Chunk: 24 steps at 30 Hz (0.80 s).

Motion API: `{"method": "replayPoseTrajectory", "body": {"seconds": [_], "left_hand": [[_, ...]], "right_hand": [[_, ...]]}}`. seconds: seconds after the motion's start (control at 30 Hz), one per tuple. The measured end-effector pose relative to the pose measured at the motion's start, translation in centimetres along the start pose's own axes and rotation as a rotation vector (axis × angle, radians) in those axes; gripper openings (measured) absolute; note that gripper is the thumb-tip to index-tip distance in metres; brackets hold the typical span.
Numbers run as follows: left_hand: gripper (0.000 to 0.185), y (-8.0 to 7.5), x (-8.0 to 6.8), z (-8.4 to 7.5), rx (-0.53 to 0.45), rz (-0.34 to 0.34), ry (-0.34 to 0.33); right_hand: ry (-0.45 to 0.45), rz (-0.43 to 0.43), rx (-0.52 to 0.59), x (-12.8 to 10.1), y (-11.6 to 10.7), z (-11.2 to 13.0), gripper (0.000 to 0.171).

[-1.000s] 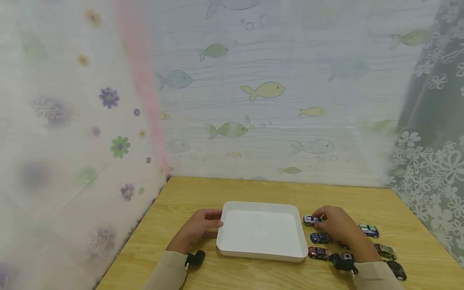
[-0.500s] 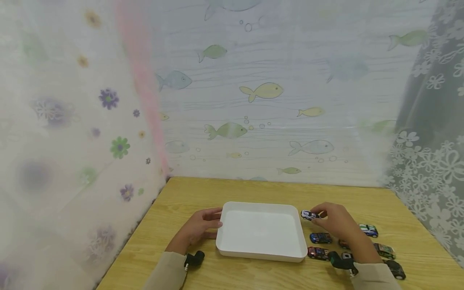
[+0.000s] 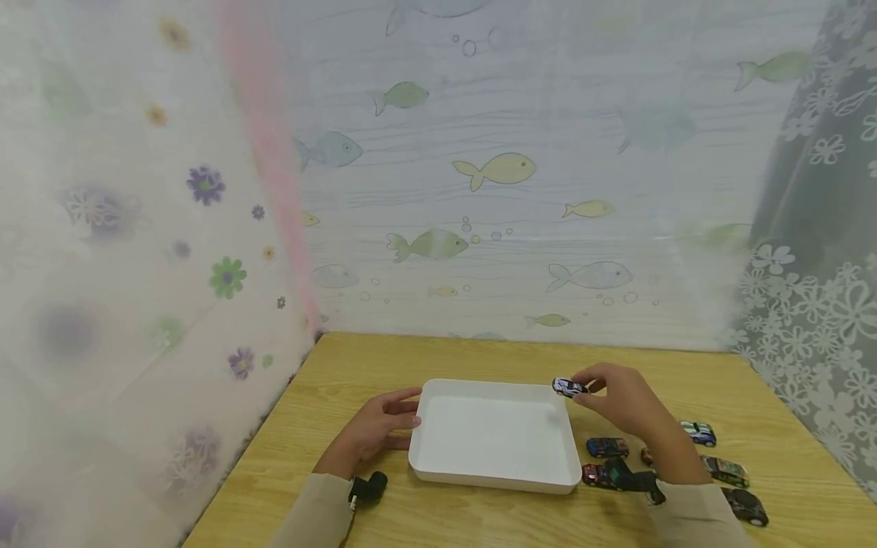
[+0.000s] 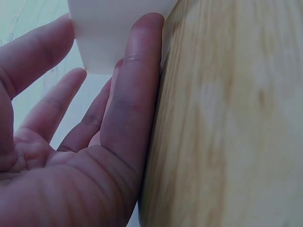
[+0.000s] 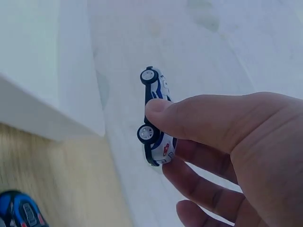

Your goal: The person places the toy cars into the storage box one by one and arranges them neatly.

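Note:
Between thumb and fingers my right hand (image 3: 620,397) pinches a white toy car (image 3: 569,387) with dark markings, raised at the far right corner of the white tray (image 3: 496,434). The right wrist view shows this toy car (image 5: 156,116) side-on, the thumb pressed between its two wheels. My left hand (image 3: 378,425) rests beside the tray's left wall, fingers spread and fairly straight. Seen from the left wrist, the fingertips (image 4: 147,28) are right at the tray's outer wall (image 4: 102,42), and the hand's edge lies along the wooden table. Nothing lies inside the tray.
Right of the tray stand a blue toy car (image 3: 607,447) and a red one (image 3: 597,476). Farther right are a white-and-green car (image 3: 697,433), a multicoloured one (image 3: 726,470) and a black one (image 3: 747,506). My right forearm hides part of this group. A fish-patterned curtain hangs behind the table.
My right hand has lifted the white toy car off the table and carried it left and away from me, to the tray's far right corner. The left hand stays in place.

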State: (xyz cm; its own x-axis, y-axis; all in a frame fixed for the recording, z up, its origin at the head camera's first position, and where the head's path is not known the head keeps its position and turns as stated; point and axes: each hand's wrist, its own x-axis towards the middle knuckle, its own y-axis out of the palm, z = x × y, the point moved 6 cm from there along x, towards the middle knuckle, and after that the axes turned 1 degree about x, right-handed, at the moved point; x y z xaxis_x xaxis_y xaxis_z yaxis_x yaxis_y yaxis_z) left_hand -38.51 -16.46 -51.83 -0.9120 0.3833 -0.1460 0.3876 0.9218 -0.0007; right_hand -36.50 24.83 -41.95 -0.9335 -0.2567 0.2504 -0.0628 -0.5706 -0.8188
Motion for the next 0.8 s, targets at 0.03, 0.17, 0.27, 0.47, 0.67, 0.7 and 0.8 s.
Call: {"method": "replayPoseTrajectory", "body": {"seconds": [0.03,0.17,0.27,0.47,0.67,0.7,0.8], "left_hand": [[0.070,0.0,0.0,0.0,0.001,-0.001,-0.001],[0.069,0.1,-0.1,-0.1,0.012,-0.008,-0.009],[0.065,0.2,-0.3,-0.2,0.025,-0.012,-0.013],[0.062,0.2,-0.4,-0.3,0.040,-0.010,-0.011],[0.063,0.1,-0.4,-0.3,0.041,-0.012,-0.013],[0.063,0.1,-0.4,-0.3,0.038,-0.012,-0.014],[0.063,0.0,-0.4,-0.3,0.035,-0.010,-0.013]], "right_hand": [[0.003,0.000,0.003,0.1,0.0,0.2,0.028],[0.001,0.010,0.032,0.5,0.1,1.2,0.026],[-0.004,0.015,0.054,0.6,0.2,1.8,0.025],[-0.024,0.011,0.080,1.0,0.5,2.9,0.025],[-0.038,0.013,0.096,1.5,0.7,3.9,0.024],[-0.039,0.012,0.102,1.5,0.7,4.1,0.024],[-0.046,0.014,0.117,1.7,1.0,4.8,0.023]]}}
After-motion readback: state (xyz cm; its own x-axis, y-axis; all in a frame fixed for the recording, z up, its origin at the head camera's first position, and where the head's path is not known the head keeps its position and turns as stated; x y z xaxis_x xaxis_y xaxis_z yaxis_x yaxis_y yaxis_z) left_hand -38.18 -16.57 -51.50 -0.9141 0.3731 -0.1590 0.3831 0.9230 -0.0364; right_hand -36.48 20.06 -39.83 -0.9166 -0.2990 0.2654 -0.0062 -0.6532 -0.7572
